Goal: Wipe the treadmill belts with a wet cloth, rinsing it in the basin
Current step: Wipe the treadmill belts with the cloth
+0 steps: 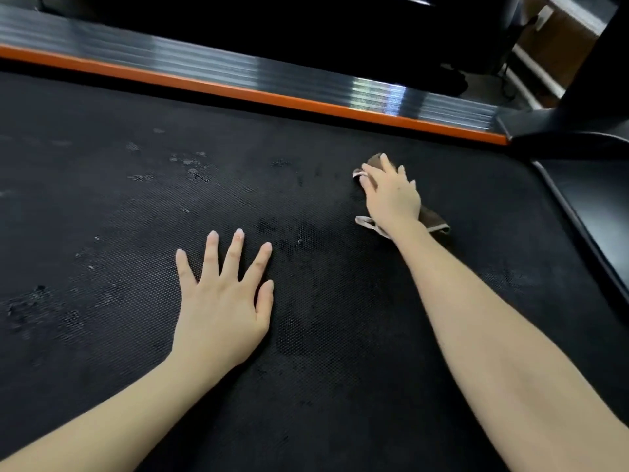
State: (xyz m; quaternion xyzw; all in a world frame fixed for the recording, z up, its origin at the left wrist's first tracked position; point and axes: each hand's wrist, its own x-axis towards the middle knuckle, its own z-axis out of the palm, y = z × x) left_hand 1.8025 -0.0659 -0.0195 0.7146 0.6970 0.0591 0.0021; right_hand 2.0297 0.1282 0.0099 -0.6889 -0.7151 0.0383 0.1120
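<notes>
Two bare forearms are being extended from the near edge over the treadmill belt (102,233), whose black, finely dotted surface is filling most of the view. On the near left, the left hand (221,301) is being laid palm down on the belt, with the fingers straight and spread apart; nothing is being held by it. Just beyond its fingertips and a little to the right, a darker, damp-looking patch (303,236) is being shown on the belt. Pale grey marks (190,165) are being shown farther off to the left.

Farther away and to the right, the cloth (434,221) is being pressed flat onto the belt by the right hand (391,195). The fingers of that hand are being held nearly straight and fanned over the cloth rather than curled round it, so the cloth is being pinned under palm and fingers, not pinched. The cloth is brown with a pale edge; parts of it are being left uncovered beyond the fingertips and at both sides of the wrist. The two hands are being placed well apart.

At the right of the belt, a smooth black side cover (592,206) is being seen. Along the far edge of the belt an orange strip (238,92) is being seen, and just behind it a ribbed, shiny rail (204,59) is being lit in bands. Beyond the rail, only dark shapes are being made out.
</notes>
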